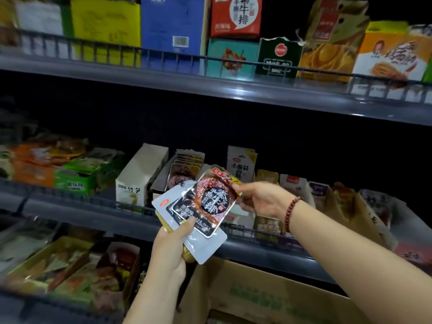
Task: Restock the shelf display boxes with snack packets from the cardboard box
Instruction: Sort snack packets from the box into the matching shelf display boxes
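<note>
My left hand [171, 244] grips the bottom of a fanned stack of snack packets [198, 242], some showing their silver backs. The top packet [211, 202], dark with a brown meat picture, is pinched at its upper right corner by my right hand [260, 198], which wears a red bead bracelet. Just behind the packets on the middle shelf stands an open display box [181, 171] holding several matching packets upright. The brown cardboard box [257, 293] sits low in front of me, below my arms.
A white display box [138, 178] stands left of the target box, and a green one [81, 176] further left. More snack boxes fill the upper shelf [233, 83] and the lower shelf [70, 270]. Wire rails run along each shelf front.
</note>
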A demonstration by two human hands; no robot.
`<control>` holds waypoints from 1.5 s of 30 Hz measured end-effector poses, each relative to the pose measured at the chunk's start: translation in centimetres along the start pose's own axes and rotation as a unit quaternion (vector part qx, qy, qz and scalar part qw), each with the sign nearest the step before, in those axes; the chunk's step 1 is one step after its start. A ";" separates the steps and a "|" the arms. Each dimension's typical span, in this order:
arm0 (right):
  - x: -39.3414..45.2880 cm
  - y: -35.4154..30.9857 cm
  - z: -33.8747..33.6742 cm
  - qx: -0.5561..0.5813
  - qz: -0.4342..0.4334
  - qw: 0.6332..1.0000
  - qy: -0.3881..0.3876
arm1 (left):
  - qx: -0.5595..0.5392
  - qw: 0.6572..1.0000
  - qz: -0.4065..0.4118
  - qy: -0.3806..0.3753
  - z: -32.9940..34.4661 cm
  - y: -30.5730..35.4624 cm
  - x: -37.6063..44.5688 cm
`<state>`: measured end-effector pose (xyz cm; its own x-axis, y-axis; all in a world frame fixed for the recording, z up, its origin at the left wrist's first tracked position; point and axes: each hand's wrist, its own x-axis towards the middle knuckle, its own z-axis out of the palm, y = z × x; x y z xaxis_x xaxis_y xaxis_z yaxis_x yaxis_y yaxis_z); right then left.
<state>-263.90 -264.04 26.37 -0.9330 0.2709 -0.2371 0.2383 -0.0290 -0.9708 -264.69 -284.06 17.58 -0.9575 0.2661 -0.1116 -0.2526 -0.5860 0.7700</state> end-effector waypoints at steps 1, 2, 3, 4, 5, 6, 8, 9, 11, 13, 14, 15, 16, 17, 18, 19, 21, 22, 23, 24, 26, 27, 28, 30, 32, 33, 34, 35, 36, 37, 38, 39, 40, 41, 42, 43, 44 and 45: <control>0.6 0.0 0.7 -0.032 0.000 0.999 0.008 | 0.006 1.000 0.006 0.006 -0.4 0.4 0.3; 1.2 -0.1 1.4 -0.050 -0.007 0.998 0.027 | 0.017 1.000 0.011 0.008 -0.8 0.8 0.5; 2.0 -0.2 2.0 -0.061 -0.019 0.997 0.047 | 0.029 0.999 0.016 0.010 -1.3 1.1 0.8; 2.8 -0.4 2.7 -0.068 -0.036 0.995 0.066 | 0.046 0.998 0.024 0.017 -1.7 1.4 1.1; 3.7 -0.7 3.2 -0.071 -0.054 0.992 0.085 | 0.066 0.997 0.038 0.029 -2.1 1.6 1.5; 4.6 -1.0 3.7 -0.072 -0.069 0.990 0.100 | 0.086 0.994 0.056 0.045 -2.5 1.8 1.9; 6.4 -1.6 4.5 -0.085 -0.087 0.985 0.126 | 0.112 0.987 0.087 0.077 -3.1 2.2 2.7; 7.2 -2.0 4.9 -0.096 -0.096 0.981 0.142 | 0.122 0.983 0.100 0.092 -3.3 2.4 3.1; 8.9 -2.9 5.5 -0.115 -0.122 0.968 0.185 | 0.148 0.973 0.124 0.123 -3.9 2.8 3.9; 10.3 -3.8 6.2 -0.127 -0.147 0.956 0.220 | 0.181 0.963 0.139 0.144 -4.4 2.9 4.8; 10.9 -4.2 6.7 -0.133 -0.157 0.951 0.232 | 0.194 0.959 0.142 0.149 -4.6 2.9 5.2; 11.5 -4.6 7.2 -0.144 -0.166 0.944 0.244 | 0.202 0.957 0.143 0.151 -4.8 2.9 5.5; 12.1 -4.9 7.7 -0.155 -0.173 0.938 0.258 | 0.205 0.956 0.143 0.153 -5.0 3.0 5.8; 12.8 -5.2 8.1 -0.163 -0.180 0.932 0.271 | 0.203 0.956 0.142 0.155 -5.2 3.1 6.0; 13.3 -5.3 8.6 -0.171 -0.188 0.925 0.282 | 0.196 0.957 0.143 0.156 -5.4 3.2 6.1; 13.8 -5.4 9.1 -0.181 -0.198 0.919 0.288 | 0.188 0.959 0.144 0.154 -5.5 3.4 6.3; 14.2 -5.2 10.0 -0.221 -0.208 0.908 0.291 | 0.181 0.961 0.145 0.148 -5.7 3.6 6.5; 14.5 -5.0 10.3 -0.249 -0.210 0.902 0.284 | 0.180 0.962 0.145 0.147 -5.7 3.7 6.5; 14.7 -4.6 10.6 -0.281 -0.211 0.895 0.276 | 0.178 0.962 0.146 0.147 -5.7 3.7 6.5; 14.9 -4.2 10.7 -0.313 -0.209 0.887 0.270 | 0.173 0.963 0.146 0.146 -5.8 3.7 6.4; 15.4 -3.4 10.8 -0.365 -0.203 0.871 0.259 | 0.162 0.965 0.145 0.144 -5.8 3.6 6.3; 15.5 -3.0 10.7 -0.389 -0.199 0.862 0.256 | 0.160 0.966 0.146 0.142 -5.9 3.6 6.3; 15.5 -2.7 10.7 -0.412 -0.191 0.855 0.252 | 0.158 0.966 0.147 0.141 -5.9 3.6 6.3; 15.9 -2.1 10.5 -0.456 -0.174 0.839 0.240 | 0.153 0.967 0.149 0.135 -5.7 3.6 6.3; 16.6 -1.6 10.5 -0.488 -0.155 0.825 0.240 | 0.147 0.969 0.151 0.131 -5.6 3.7 6.2; 17.4 -1.5 10.4 -0.501 -0.136 0.820 0.242 | 0.144 0.969 0.151 0.131 -5.5 3.7 6.2; 18.4 -1.4 10.3 -0.515 -0.121 0.813 0.243 | 0.140 0.970 0.151 0.130 -5.4 3.7 6.1; 20.2 -1.2 10.0 -0.529 -0.109 0.805 0.246 | 0.138 0.970 0.152 0.131 -5.3 3.6 6.1; 21.9 -1.1 9.6 -0.545 -0.098 0.795 0.248 | 0.138 0.970 0.153 0.131 -5.2 3.6 6.1; 23.1 -1.2 9.4 -0.560 -0.090 0.788 0.241 | 0.138 0.970 0.155 0.130 -5.2 3.6 6.1; 23.3 -1.4 9.4 -0.572 -0.083 0.783 0.232 | 0.139 0.970 0.156 0.127 -5.1 3.6 6.0; 22.4 -1.7 9.9 -0.581 -0.082 0.779 0.220 | 0.140 0.970 0.158 0.124 -5.1 3.7 6.0; 21.3 -2.0 10.4 -0.588 -0.084 0.778 0.206 | 0.141 0.970 0.158 0.121 -5.0 3.7 6.0; 19.6 -2.3 10.9 -0.596 -0.089 0.774 0.194 | 0.139 0.970 0.158 0.119 -5.0 3.7 6.0; 18.8 -2.5 11.0 -0.603 -0.096 0.769 0.188 | 0.137 0.971 0.156 0.118 -5.0 3.6 6.0; 18.2 -2.6 10.9 -0.612 -0.102 0.761 0.189 | 0.135 0.972 0.155 0.119 -5.0 3.6 6.0; 17.8 -2.8 10.8 -0.618 -0.109 0.754 0.193 | 0.134 0.972 0.154 0.119 -5.1 3.5 6.0; 17.5 -2.8 10.7 -0.623 -0.117 0.748 0.193 | 0.133 0.972 0.153 0.120 -5.1 3.5 6.1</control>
<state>-283.76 -269.50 24.58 -0.8980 0.3938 0.1964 0.3726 0.9178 -0.1371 -272.11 -288.40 16.37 -0.9951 -0.0949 0.0291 0.0635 -0.3825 0.9218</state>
